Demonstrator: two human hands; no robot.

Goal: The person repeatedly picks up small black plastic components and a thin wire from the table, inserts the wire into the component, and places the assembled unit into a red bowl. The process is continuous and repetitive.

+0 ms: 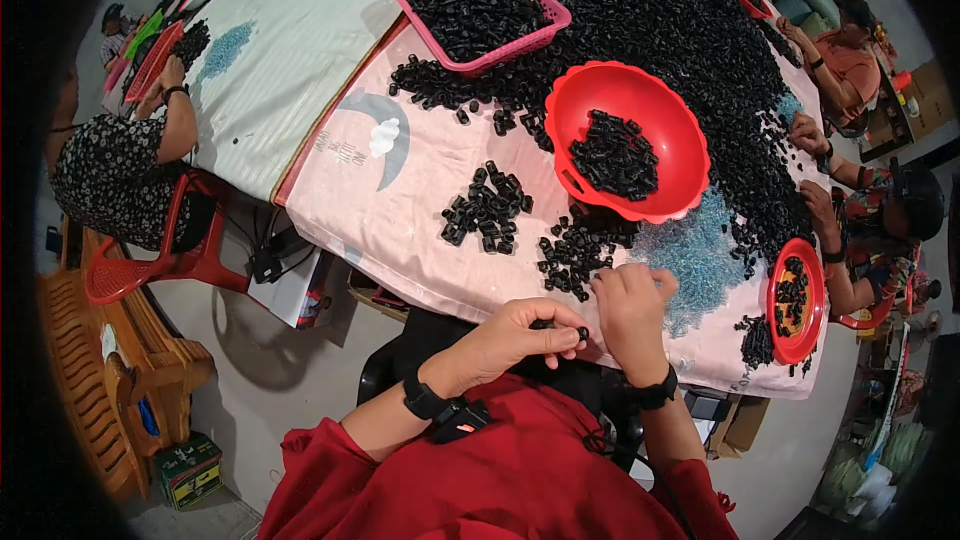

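Note:
My left hand [535, 333] is closed at the table's near edge, pinching a small black plastic cap [583, 334] between thumb and fingers. Another dark piece shows partly inside its curled fingers. My right hand [634, 308] rests beside it with fingers bent, its fingertips at the edge of a pile of small black pieces [575, 258]; whether it grips one is hidden. Close to its right side lies a spread of tiny clear-blue pieces [697, 265]. A second small heap of black caps [487, 208] sits further left on the pink cloth.
Beyond my hands stands a red scalloped bowl [680, 155] with black pieces inside. A pink basket [555, 22] of black pieces is further back, beside a huge black heap [660, 30]. At right is a red oval tray [816, 325]. Other people [125, 175] sit around the table.

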